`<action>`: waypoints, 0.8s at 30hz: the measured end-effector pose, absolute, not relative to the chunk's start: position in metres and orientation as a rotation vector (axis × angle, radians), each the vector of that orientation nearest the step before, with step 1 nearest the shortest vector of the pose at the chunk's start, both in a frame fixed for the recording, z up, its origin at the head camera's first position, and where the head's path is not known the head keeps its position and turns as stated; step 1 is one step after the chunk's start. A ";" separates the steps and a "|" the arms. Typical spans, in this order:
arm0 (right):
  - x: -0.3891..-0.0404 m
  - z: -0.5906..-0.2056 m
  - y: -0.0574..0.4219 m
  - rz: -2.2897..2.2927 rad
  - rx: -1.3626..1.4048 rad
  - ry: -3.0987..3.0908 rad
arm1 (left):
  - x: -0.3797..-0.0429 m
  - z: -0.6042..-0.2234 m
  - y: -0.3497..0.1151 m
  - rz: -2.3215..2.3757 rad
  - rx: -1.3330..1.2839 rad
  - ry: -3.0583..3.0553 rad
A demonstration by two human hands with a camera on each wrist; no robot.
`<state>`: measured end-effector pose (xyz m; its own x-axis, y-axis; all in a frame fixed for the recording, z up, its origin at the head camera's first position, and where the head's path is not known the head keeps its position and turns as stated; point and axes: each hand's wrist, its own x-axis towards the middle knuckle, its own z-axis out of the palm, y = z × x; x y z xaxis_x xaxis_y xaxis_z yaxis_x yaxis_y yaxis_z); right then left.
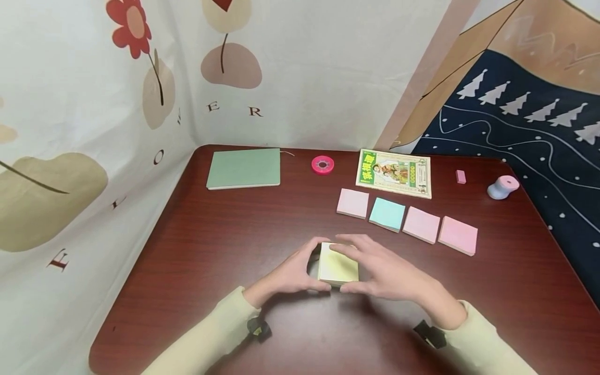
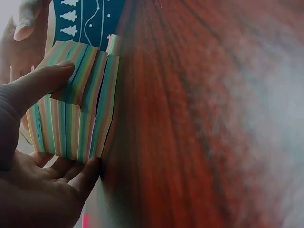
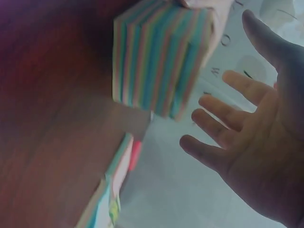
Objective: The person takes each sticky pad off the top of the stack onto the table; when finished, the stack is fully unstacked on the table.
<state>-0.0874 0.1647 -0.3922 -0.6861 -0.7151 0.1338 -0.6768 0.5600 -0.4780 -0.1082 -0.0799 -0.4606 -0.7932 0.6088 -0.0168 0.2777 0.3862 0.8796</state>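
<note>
A stack of sticky note pads (image 1: 339,265) with a pale yellow top stands in front of me. Its sides show striped layers of several colours in both wrist views. My left hand (image 1: 291,274) grips the stack from the left, with the thumb (image 2: 50,81) on its near side and the fingers reaching round the far side. To the right of the stack is my right hand (image 1: 391,271). Its fingers (image 3: 216,128) are spread and stand apart from the stack in the right wrist view.
Beyond the hands lie a pink pad (image 1: 353,202), a turquoise pad (image 1: 387,213) and more pink pads (image 1: 421,224) in a slanting row. Along the back are a green notebook (image 1: 245,169), a pink tape roll (image 1: 322,165), an illustrated booklet (image 1: 394,173), a pink eraser (image 1: 461,177) and a spool-shaped object (image 1: 502,187).
</note>
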 end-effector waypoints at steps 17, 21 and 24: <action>-0.091 -0.408 0.147 -0.656 -1.148 2.762 | -0.109 -0.460 -0.080 1.347 0.798 2.325; -0.091 -0.409 0.149 -0.673 -1.151 2.766 | -0.110 -0.460 -0.080 1.333 0.791 2.336; -0.092 -0.406 0.154 -0.690 -1.134 2.764 | -0.110 -0.461 -0.080 1.328 0.786 2.333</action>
<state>-0.0919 0.1537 -0.4061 -0.7242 -0.6825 0.0985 -0.6488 0.6259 -0.4328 -0.1096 -0.0801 -0.4607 -0.7878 0.6155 -0.0227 0.2947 0.4092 0.8635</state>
